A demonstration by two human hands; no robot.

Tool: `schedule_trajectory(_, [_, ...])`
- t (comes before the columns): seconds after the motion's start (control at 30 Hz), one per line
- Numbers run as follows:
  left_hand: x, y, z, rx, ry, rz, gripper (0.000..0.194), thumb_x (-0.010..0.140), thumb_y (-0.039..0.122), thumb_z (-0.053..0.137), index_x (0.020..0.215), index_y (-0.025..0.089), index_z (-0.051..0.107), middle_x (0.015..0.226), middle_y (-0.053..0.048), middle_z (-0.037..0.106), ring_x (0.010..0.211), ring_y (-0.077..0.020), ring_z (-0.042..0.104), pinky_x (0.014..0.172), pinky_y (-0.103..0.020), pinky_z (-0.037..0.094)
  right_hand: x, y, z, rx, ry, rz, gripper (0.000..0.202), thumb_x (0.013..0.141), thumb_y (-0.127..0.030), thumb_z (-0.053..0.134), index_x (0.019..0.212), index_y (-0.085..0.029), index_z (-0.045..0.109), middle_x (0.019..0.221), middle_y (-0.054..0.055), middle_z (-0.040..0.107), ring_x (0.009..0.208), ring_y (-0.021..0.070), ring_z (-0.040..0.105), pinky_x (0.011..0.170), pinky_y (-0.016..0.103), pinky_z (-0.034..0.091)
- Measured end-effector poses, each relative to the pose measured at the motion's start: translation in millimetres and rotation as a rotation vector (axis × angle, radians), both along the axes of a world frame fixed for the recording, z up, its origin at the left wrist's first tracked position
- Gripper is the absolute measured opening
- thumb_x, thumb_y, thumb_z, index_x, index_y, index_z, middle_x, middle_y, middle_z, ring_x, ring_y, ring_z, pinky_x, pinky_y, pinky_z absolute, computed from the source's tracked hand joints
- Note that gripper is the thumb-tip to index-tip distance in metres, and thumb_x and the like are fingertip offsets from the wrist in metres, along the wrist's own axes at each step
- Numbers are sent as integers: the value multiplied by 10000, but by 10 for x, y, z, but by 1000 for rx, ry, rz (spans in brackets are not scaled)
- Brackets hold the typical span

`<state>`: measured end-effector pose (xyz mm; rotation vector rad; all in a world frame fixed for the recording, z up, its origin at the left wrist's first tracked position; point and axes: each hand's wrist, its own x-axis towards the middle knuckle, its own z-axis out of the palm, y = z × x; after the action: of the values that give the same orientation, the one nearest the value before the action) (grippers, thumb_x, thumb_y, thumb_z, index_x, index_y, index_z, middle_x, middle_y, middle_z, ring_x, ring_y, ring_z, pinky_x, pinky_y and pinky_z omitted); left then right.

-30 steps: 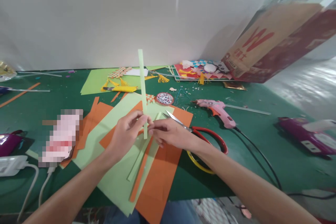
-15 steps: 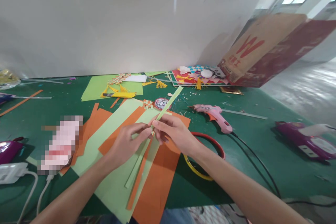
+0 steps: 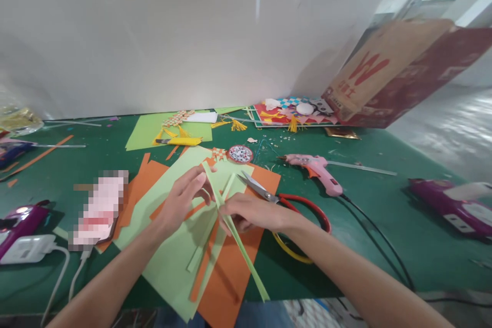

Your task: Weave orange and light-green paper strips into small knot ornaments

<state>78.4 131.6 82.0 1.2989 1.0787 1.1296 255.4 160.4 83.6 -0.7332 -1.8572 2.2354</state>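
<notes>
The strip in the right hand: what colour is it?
The strip is light green; the head view shows it best.

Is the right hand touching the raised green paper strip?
Touching. The head view shows the right hand gripping the green paper strip partway along.

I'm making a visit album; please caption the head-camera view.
The right hand grips a light-green paper strip, the left hand at its upper end, scissors lying nearby.

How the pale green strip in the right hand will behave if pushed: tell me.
Probably light: the pale green strip looks thin and narrow. Being long and paper-like, it likely flexes beyond the right hand and could crease.
</notes>
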Motion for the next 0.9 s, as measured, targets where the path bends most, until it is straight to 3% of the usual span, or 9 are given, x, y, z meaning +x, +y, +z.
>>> schedule_trajectory(0.13, [7, 3, 33, -10, 21, 46, 216, 839, 374, 562, 853, 168, 626, 650, 13, 563, 552, -106, 533, 527, -226, 459, 11, 26, 25, 189, -114, 32, 302, 773, -210, 395, 505, -145, 519, 469, -62, 288, 434, 55, 227, 430, 229, 198])
schedule_trajectory(0.3, [16, 6, 70, 2, 35, 113, 203, 809, 339, 556, 770, 152, 625, 673, -21, 611, 600, -122, 550, 541, -230, 469, -17, 45, 45, 457, -145, -26, 313, 805, -225, 394, 538, -161, 545, 547, -19, 419, 510, 88, 383, 487, 229, 297])
schedule_trajectory(0.57, [-19, 30, 29, 70, 111, 124, 257, 874, 326, 445, 718, 167, 571, 676, -15, 604, 598, -120, 555, 576, -238, 463, -37, 30, 68, 460, -152, -10, 336, 838, -303, 438, 555, -168, 559, 484, -34, 412, 478, 84, 376, 469, 228, 290])
schedule_trajectory(0.63, [-5, 18, 30, 87, 191, 84, 314, 902, 335, 407, 668, 172, 540, 647, -5, 586, 585, -119, 548, 598, -243, 461, -31, 31, 70, 478, -141, -102, 359, 844, -402, 477, 595, -165, 581, 484, -41, 413, 473, 78, 371, 463, 224, 283])
schedule_trajectory(0.77, [27, -15, 29, 96, 322, -7, 380, 922, 356, 379, 621, 177, 528, 583, 2, 578, 556, -131, 538, 613, -262, 450, -48, 59, 11, 475, 17, -471, 329, 818, -467, 522, 678, -173, 560, 506, -63, 408, 452, 66, 352, 450, 220, 283])
schedule_trajectory(0.9, [44, -38, 16, 104, 385, -57, 429, 923, 351, 365, 567, 174, 528, 537, -4, 585, 530, -130, 518, 622, -264, 436, -107, 60, -42, 309, 165, -498, 287, 771, -455, 589, 801, -170, 575, 547, -49, 511, 469, 79, 448, 437, 219, 314])
